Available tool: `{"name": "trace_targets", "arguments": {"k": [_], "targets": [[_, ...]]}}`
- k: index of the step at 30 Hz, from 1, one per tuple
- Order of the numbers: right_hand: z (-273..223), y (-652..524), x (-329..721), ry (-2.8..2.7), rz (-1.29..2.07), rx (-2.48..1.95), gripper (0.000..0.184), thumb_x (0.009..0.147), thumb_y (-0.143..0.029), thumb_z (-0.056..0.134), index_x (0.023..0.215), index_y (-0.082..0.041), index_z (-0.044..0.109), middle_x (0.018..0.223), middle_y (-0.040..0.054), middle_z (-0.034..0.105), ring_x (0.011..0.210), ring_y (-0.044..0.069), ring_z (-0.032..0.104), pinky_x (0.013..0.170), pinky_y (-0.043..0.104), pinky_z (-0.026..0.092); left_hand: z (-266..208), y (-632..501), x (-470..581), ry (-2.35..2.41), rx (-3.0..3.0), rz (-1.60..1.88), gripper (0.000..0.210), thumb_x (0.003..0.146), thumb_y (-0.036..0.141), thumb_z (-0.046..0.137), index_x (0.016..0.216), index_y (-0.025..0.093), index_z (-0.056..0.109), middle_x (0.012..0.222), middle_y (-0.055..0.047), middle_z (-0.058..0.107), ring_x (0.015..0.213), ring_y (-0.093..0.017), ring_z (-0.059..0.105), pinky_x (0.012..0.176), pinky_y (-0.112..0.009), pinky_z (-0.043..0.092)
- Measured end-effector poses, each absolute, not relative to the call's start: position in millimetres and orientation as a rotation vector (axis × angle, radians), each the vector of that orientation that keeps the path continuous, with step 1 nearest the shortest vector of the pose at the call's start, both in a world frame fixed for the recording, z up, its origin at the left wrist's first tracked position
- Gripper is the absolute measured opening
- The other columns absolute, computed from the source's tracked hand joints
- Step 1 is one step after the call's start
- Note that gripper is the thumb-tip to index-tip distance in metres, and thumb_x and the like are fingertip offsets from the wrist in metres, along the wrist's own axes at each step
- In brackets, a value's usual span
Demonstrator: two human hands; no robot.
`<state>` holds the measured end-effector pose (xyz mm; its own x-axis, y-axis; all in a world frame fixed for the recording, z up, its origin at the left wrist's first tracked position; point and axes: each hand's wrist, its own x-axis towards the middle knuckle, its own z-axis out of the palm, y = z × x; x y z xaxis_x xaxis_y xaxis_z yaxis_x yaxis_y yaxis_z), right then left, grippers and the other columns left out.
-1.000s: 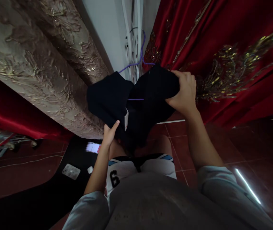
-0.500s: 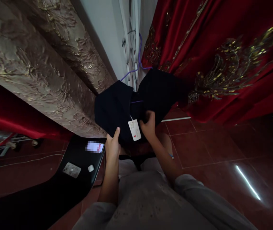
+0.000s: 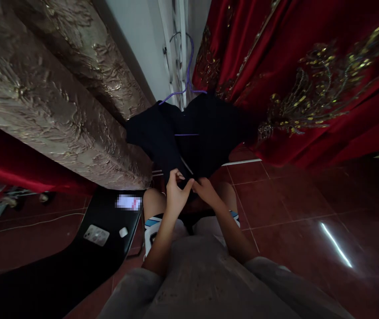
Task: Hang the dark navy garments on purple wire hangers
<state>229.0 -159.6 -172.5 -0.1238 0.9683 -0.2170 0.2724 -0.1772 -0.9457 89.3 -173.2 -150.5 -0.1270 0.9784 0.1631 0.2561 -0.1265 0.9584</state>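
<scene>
Head cam: dark garment (image 3: 214, 128) hangs ctr. of frame on a purple hanger (image 3: 188, 83), L hand (image 3: 177, 193) pinching its lower front, R hand (image 3: 205, 191) pinching it too, thumbs close together! White tag (image 3: 187, 166), nearly edge-on, just above 'em. Red curtain (image 3: 262, 79) w/ gold sequins, upper R; lower L, black bench (image 3: 63, 266) w/ lit phone (image 3: 128, 202), patterned phone (image 3: 96, 235), small white case (image 3: 123, 232).

Red fabric (image 3: 295, 62) hems the garment (image 3: 156, 133) rightward; floor (image 3: 285, 235) seems open.
</scene>
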Motion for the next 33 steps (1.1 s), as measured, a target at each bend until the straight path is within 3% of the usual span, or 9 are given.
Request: {"name": "trace_targets", "arguments": {"k": [3, 6, 11, 13, 16, 18, 23, 28, 33], "targets": [[-170.0, -165.0, 229.1, -1.385, 1.399, -1.473, 0.048, 0.094, -0.049, 0.049, 0.06, -0.017, 0.061, 0.054, 0.0025, 0.058, 0.055, 0.013, 0.053, 0.059, 0.027, 0.037, -152.4, -171.4, 92.4, 1.44, 1.428, 1.246, 0.021, 0.091, 0.031, 0.068, 0.09, 0.023, 0.049, 0.078, 0.003, 0.051, 0.074, -0.014, 0.056, 0.074, -0.027, 0.046], [-167.9, -169.1, 227.1, -1.285, 1.437, -1.409, 0.052, 0.093, -0.055, 0.053, 0.058, -0.017, 0.059, 0.054, 0.002, 0.057, 0.054, 0.012, 0.052, 0.058, 0.027, 0.037, -152.4, -175.2, 93.2, 1.392, 1.37, 1.265, 0.027, 0.092, 0.032, 0.067, 0.08, 0.022, 0.044, 0.072, 0.004, 0.046, 0.068, -0.013, 0.05, 0.066, -0.024, 0.041], [-158.5, -168.5, 224.4, -1.087, 1.392, -1.377, 0.055, 0.081, -0.065, 0.068, 0.055, -0.019, 0.051, 0.049, -0.0026, 0.046, 0.049, 0.009, 0.039, 0.051, 0.027, 0.027, -149.1, -184.3, 94.9, 1.323, 1.27, 1.358, 0.032, 0.093, 0.035, 0.067, 0.079, 0.022, 0.041, 0.07, 0.005, 0.039, 0.066, -0.012, 0.043, 0.065, -0.024, 0.037], [-153.3, -167.1, 224.7, -1.108, 1.396, -1.323, 0.051, 0.081, -0.061, 0.07, 0.059, -0.019, 0.053, 0.053, -0.0019, 0.051, 0.051, 0.01, 0.042, 0.053, 0.026, 0.03, -150.8, -184.6, 92.5, 1.277, 1.233, 1.352, 0.024, 0.095, 0.034, 0.064, 0.084, 0.022, 0.046, 0.072, 0.004, 0.041, 0.068, -0.012, 0.045, 0.066, -0.024, 0.039], [-145.9, -166.0, 225.6, -1.207, 1.426, -1.241, 0.04, 0.085, -0.057, 0.067, 0.074, -0.018, 0.064, 0.06, -0.0009, 0.058, 0.054, 0.011, 0.047, 0.055, 0.025, 0.035, -157.1, -179.9, 87.4, 1.152, 1.246, 1.305, 0.007, 0.097, 0.027, 0.057, 0.101, 0.022, 0.054, 0.09, 0.0, 0.058, 0.086, -0.014, 0.06, 0.082, -0.026, 0.047], [-141.7, -166.3, 225.9, -1.259, 1.436, -1.229, 0.037, 0.086, -0.054, 0.065, 0.078, -0.018, 0.067, 0.062, -0.0003, 0.061, 0.054, 0.011, 0.048, 0.055, 0.025, 0.035, -161.1, -174.3, 85.4, 1.112, 1.305, 1.265, 0.015, 0.094, 0.022, 0.057, 0.109, 0.022, 0.055, 0.1, -0.003, 0.062, 0.097, -0.016, 0.063, 0.091, -0.029, 0.049], [-128.1, -158.4, 228.3, -1.284, 1.463, -1.221, 0.03, 0.081, -0.045, 0.066, 0.069, -0.018, 0.067, 0.055, -0.0004, 0.061, 0.051, 0.01, 0.048, 0.053, 0.025, 0.035, -163.3, -160.1, 87.9, 1.268, 1.547, 1.307, 0.008, 0.091, 0.02, 0.06, 0.084, 0.02, 0.057, 0.081, -0.001, 0.059, 0.082, -0.016, 0.06, 0.077, -0.028, 0.047], [-72.1, -104.0, 236.6, -1.186, 1.352, -1.091, 0.027, 0.078, -0.043, 0.068, 0.072, -0.017, 0.069, 0.049, -0.0018, 0.056, 0.042, 0.008, 0.042, 0.043, 0.022, 0.027, -179.2, -149.3, 96.9, 1.329, 1.661, 1.347, 0.012, 0.091, 0.02, 0.062, 0.079, 0.02, 0.06, 0.079, -0.002, 0.061, 0.076, -0.016, 0.06, 0.072, -0.029, 0.046], [0.6, -59.4, 230.5, -1.213, 1.126, -0.95, 0.029, 0.089, -0.043, 0.066, 0.077, -0.017, 0.064, 0.054, -0.0036, 0.054, 0.041, 0.003, 0.04, 0.041, 0.017, 0.026, -189.1, -136.7, 103.0, 1.312, 1.747, 1.28, 0.013, 0.088, 0.016, 0.063, 0.075, 0.019, 0.06, 0.078, -0.002, 0.062, 0.075, -0.016, 0.061, 0.072, -0.03, 0.048]]}}
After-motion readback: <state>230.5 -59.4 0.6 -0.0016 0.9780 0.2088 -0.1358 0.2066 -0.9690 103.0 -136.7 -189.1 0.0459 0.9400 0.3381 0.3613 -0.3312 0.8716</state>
